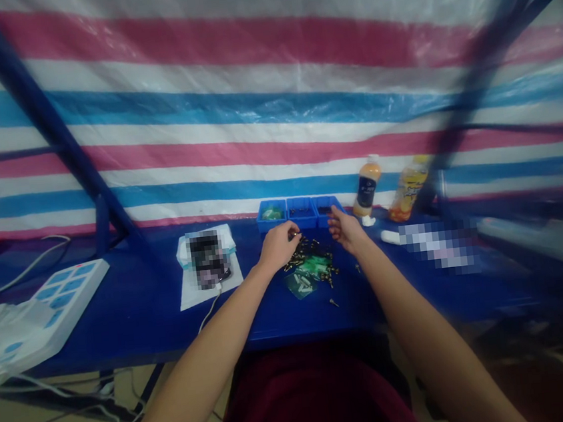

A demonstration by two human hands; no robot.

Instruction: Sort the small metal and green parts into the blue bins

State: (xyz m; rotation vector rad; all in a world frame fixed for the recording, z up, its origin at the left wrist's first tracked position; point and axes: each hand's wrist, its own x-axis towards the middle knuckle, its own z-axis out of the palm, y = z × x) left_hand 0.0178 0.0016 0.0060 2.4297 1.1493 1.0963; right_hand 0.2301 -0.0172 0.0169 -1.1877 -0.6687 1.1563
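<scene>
Two bare forearms reach up from the bottom of the frame over a blue tabletop (pixel 137 320), and the hands stay apart. The left hand (pixel 279 246) curls, palm down, over the top of a scatter of small brass connectors (pixel 313 251), its fingertips (pixel 294 234) at a tiny part; whether they pinch it is too small to tell. The right hand (pixel 346 229) is open, fingers spread, just beside the scatter's upper right and gripping nothing. A green circuit board (pixel 315 266) lies among the connectors, a small green packet (pixel 300 285) sits at their lower edge, and one loose screw (pixel 333 302) lies below them.

Beyond the hands stand three blue plastic bins (pixel 302 212) in a row, then two plastic bottles, one cream with a dark label (pixel 367 185), one yellow (pixel 408 187). At left, a pixelated object (pixel 207 259) rests on white paper (pixel 204 293), beside a white-and-blue power strip (pixel 45 310). Two blue steel struts (pixel 35 116) (pixel 492 68) slant across a striped tarpaulin (pixel 265 58).
</scene>
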